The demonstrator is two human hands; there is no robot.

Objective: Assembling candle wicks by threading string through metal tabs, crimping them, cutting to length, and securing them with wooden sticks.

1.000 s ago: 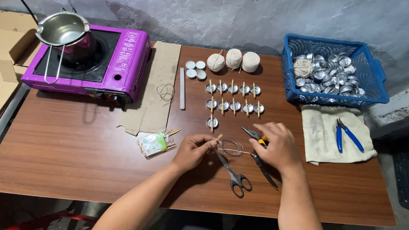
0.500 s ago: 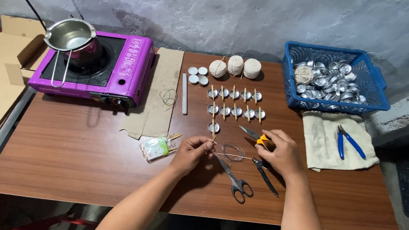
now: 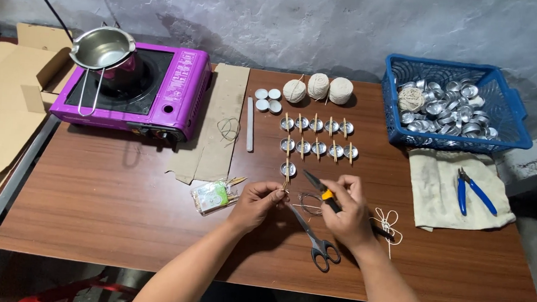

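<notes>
Head view: a brown wooden table point(image 3: 94, 209) stands against a rough grey wall point(image 3: 324, 19). On its far left sits a purple camp stove point(image 3: 161, 96) with a shiny metal pot point(image 3: 105, 47) on top. Flat brown cardboard point(image 3: 8, 94) lies off the left edge. A blue basket point(image 3: 515, 127) full of small metal cups point(image 3: 448, 108) sits at the far right. Blue pliers point(image 3: 476, 192) rest on a pale cloth point(image 3: 438, 184) just in front of the basket. Three balls of string point(image 3: 318, 86) sit at the back. In front of them are rows of little metal cups with sticks across them point(image 3: 318, 138).

The left hand point(image 3: 256, 202) has its fingers pinched shut on a small wooden stick point(image 3: 285, 187), near the closest little cup. The right hand point(image 3: 346, 210) is curled tight around a yellow-handled tool point(image 3: 322, 192), with the tip pointing toward the stick. Thin wire point(image 3: 307, 202) lies between the hands. Scissors point(image 3: 313, 236) lie on the table just below the hands. A loop of white string point(image 3: 388, 225) lies beside the right hand.
</notes>
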